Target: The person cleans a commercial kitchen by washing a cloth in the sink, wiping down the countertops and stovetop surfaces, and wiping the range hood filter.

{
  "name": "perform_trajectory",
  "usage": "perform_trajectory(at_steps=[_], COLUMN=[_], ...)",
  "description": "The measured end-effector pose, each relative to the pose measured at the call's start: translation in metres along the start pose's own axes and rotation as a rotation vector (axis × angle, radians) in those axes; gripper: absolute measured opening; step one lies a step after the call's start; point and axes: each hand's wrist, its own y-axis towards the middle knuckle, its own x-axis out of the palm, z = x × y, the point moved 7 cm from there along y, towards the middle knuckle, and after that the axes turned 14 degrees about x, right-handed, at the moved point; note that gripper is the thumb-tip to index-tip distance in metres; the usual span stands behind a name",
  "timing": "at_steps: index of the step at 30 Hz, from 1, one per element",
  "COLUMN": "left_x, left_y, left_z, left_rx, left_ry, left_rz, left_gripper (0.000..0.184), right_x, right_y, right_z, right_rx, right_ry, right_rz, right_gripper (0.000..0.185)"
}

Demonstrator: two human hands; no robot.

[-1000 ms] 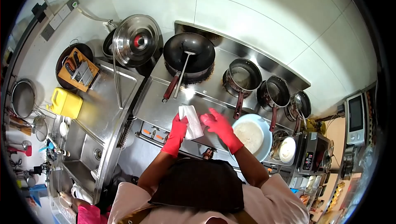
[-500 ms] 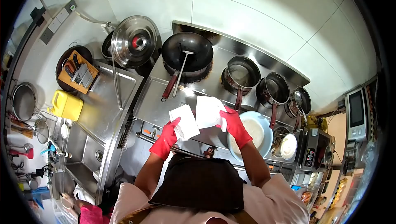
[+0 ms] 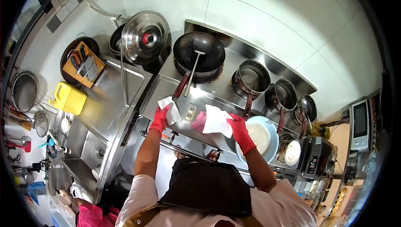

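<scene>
Red gloves cover both of my hands. My left hand (image 3: 160, 119) grips a folded white sheet (image 3: 170, 110) just in front of the wok's handle. A wider white sheet (image 3: 217, 121) hangs from my right hand (image 3: 239, 130), whose fingers pinch its right edge. Between the two sheets, a pink cloth (image 3: 199, 122) and a small pale rectangular item (image 3: 191, 112) lie on the steel counter (image 3: 156, 95). The light blue basin (image 3: 273, 134) with whitish contents stands right beside my right hand.
A black wok (image 3: 196, 51) with a ladle and several pots stand on the stove behind. Left are a large lid (image 3: 144, 36), a knife block (image 3: 85, 66), a yellow jug (image 3: 69, 98) and a sink (image 3: 85, 143). Another person's pink sleeve (image 3: 90, 215) shows at the lower left.
One white bundle between my hands has become two separate sheets, and my hands have moved apart. The pink cloth and the small item on the counter have come into view.
</scene>
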Motion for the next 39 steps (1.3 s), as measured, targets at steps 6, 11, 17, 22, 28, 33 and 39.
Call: perform_trajectory(at_steps=[6, 11, 17, 22, 28, 33, 39], left_x=[-0.029, 0.071, 0.150, 0.127, 0.087, 0.111, 0.067], left_y=[-0.030, -0.145, -0.169, -0.137, -0.106, -0.107, -0.094], left_z=[0.060, 0.021, 0.047, 0.033, 0.026, 0.016, -0.029], left_rx=[0.372, 0.063, -0.039, -0.204, 0.037, 0.071, -0.123], left_ry=[0.669, 0.027, -0.704, -0.670, -0.084, -0.351, -0.227], left_rz=[0.194, -0.623, -0.660, -0.269, -0.175, -0.322, -0.143], left_gripper=[0.083, 0.080, 0.054, 0.041, 0.037, 0.047, 0.043], right_x=[0.005, 0.044, 0.101, 0.093, 0.077, 0.154, 0.136], right_y=[0.013, 0.007, -0.006, -0.009, -0.008, 0.026, 0.017], right_z=[0.010, 0.001, 0.033, 0.063, 0.031, 0.057, 0.100], right_rx=[0.040, 0.058, 0.258, 0.407, -0.069, -0.072, 0.350], right_ry=[0.072, 0.411, 0.317, 0.251, -0.431, -0.457, -0.533], right_rz=[0.028, -0.171, -0.445, -0.583, -0.165, -0.345, -0.375], right_gripper=[0.033, 0.031, 0.040, 0.045, 0.044, 0.039, 0.041])
